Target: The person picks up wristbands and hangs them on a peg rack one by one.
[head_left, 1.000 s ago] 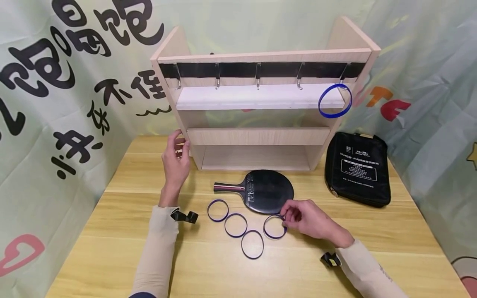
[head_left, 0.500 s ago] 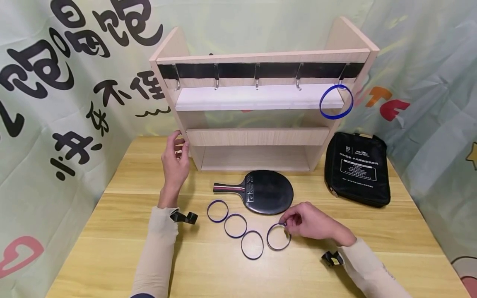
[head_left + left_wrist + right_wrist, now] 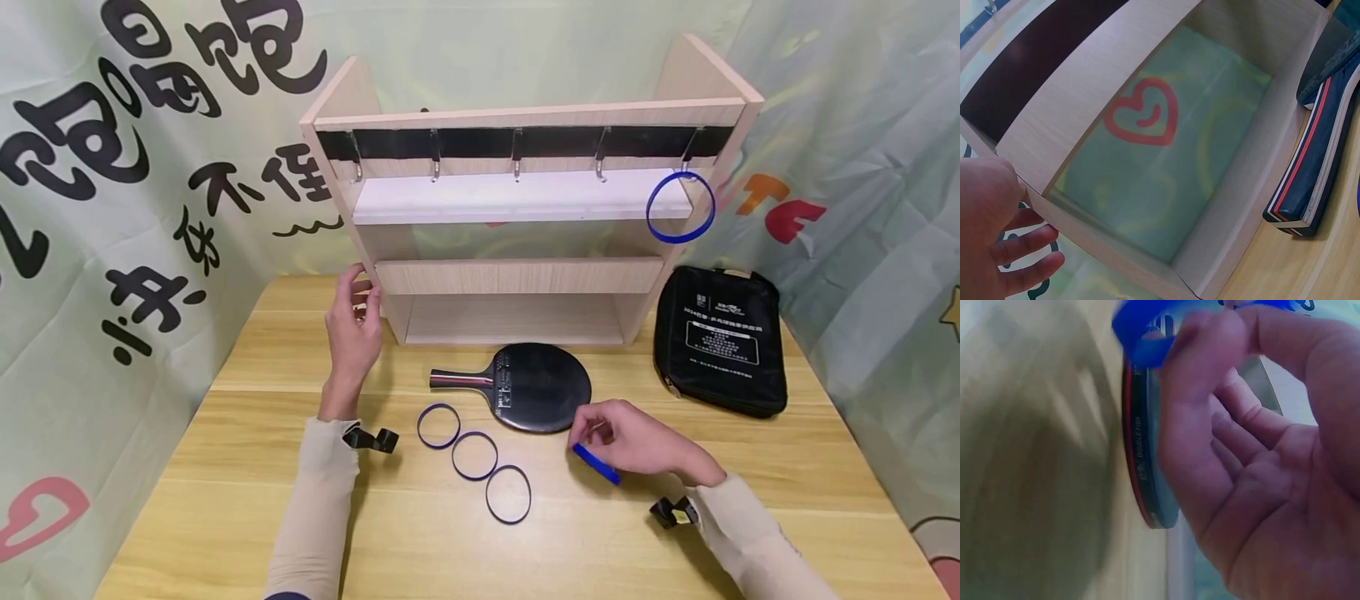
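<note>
My right hand (image 3: 637, 440) pinches a blue ring (image 3: 597, 464) between thumb and fingertips, tilted edge-on at the paddle's right front edge; the right wrist view shows the ring as a flat blue band (image 3: 1141, 337). My left hand (image 3: 354, 329) rests at the left side panel of the wooden shelf (image 3: 517, 277), its lower fingers loosely extended past the panel in the left wrist view. Another blue ring (image 3: 680, 239) hangs from the shelf's rightmost hook. Three thin blue rings (image 3: 418, 427) lie in a slanting row on the table.
A black table tennis paddle (image 3: 543, 387) lies before the shelf, handle to the left. At the shelf's right is a black zip case (image 3: 720, 342). Several metal hooks (image 3: 517, 158) line the black strip. Printed cloth (image 3: 150, 292) surrounds the wooden table (image 3: 420, 550).
My right hand has drawn a ring from beside the paddle toward me, then raised it from lying flat to edge-on. My left hand has stayed at the shelf's side.
</note>
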{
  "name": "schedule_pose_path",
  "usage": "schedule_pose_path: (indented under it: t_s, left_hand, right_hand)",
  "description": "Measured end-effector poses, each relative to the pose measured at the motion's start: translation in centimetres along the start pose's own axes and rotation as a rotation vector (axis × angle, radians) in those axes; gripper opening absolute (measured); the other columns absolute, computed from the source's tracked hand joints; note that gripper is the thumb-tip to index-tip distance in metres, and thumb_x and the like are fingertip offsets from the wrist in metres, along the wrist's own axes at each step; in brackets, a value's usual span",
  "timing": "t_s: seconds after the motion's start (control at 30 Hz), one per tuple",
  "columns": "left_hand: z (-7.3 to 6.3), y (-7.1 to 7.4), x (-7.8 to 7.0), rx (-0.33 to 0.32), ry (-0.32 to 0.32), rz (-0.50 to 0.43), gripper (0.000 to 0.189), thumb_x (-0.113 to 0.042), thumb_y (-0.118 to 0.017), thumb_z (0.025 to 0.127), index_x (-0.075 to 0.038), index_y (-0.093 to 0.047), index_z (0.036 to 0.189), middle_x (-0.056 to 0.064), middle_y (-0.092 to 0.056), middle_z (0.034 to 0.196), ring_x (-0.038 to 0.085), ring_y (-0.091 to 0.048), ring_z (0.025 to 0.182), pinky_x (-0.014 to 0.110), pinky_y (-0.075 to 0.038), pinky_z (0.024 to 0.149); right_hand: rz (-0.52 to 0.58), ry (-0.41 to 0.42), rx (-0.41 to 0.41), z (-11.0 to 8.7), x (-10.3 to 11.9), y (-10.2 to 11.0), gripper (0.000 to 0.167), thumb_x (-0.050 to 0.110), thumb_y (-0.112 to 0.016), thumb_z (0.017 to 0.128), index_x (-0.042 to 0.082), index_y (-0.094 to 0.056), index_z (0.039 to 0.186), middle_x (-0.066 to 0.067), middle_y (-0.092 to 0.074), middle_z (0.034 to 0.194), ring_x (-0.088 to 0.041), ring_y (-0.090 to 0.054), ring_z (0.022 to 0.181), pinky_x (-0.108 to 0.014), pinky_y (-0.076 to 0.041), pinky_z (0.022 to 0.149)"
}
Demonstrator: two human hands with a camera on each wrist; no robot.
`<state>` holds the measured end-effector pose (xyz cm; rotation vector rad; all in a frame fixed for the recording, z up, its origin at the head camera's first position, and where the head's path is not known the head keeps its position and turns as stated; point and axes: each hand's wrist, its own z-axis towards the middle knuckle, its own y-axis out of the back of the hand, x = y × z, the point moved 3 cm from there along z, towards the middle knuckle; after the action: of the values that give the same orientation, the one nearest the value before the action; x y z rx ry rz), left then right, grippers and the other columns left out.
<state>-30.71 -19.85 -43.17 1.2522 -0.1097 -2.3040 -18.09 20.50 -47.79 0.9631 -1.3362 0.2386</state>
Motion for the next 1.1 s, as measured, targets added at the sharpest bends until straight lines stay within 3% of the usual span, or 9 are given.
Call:
schedule_pose_path:
  t_s: [0.33,0.47,0.67,0.83,1.1]
  left_hand:
    - [0.0,-0.1,-0.1,0.004,-0.001,-0.001,0.040,-0.009,-0.063,0.110,-0.004,-0.057,0.150,0.031,-0.075,0.123,0.050,-0.075,0.102,0.011,-0.050,0.076]
    - [0.0,-0.1,-0.1,0.000,-0.005,-0.001,0.040,-0.009,-0.063,0.110,-0.003,-0.057,0.149,0.031,-0.076,0.122,0.049,-0.075,0.101,0.011,-0.050,0.076]
    - [0.0,0.0,-0.1,-0.006,-0.006,-0.001,0.039,-0.008,-0.063,0.110,-0.002,-0.057,0.149,0.032,-0.075,0.121,0.050,-0.075,0.100,0.010,-0.049,0.076]
    - [0.1,0.1,-0.1,-0.007,-0.008,0.006,0.039,-0.009,-0.063,0.110,-0.003,-0.058,0.148,0.031,-0.076,0.121,0.049,-0.076,0.101,0.011,-0.050,0.076]
    - [0.0,0.0,-0.2,-0.008,-0.017,0.003,0.039,-0.009,-0.062,0.111,-0.003,-0.058,0.148,0.030,-0.076,0.122,0.048,-0.076,0.100,0.014,-0.052,0.076]
  right_hand:
    - [-0.055,0.026,-0.031,0.2,1.5,1.3,0.014,-0.001,-0.079,0.092,0.010,-0.071,0.091,-0.007,-0.079,0.088,-0.002,-0.065,0.074,-0.024,-0.060,0.066]
    - [-0.008,-0.016,-0.027,0.3,2.0,1.8,0.010,0.000,-0.081,0.092,0.004,-0.075,0.100,-0.008,-0.079,0.086,-0.006,-0.072,0.076,-0.027,-0.065,0.072]
    - [0.031,-0.039,-0.059,0.8,2.4,2.3,0.026,0.007,-0.085,0.093,-0.002,-0.079,0.117,-0.010,-0.083,0.097,-0.011,-0.078,0.084,-0.027,-0.066,0.077]
    - [0.110,-0.030,-0.182,1.3,2.3,2.5,0.021,0.007,-0.086,0.093,-0.001,-0.080,0.112,-0.008,-0.085,0.096,-0.020,-0.083,0.086,-0.031,-0.067,0.075]
    - [0.270,0.141,-0.477,1.7,3.5,3.8,0.019,-0.010,-0.080,0.093,-0.012,-0.074,0.110,0.005,-0.086,0.102,-0.012,-0.084,0.090,-0.027,-0.067,0.079]
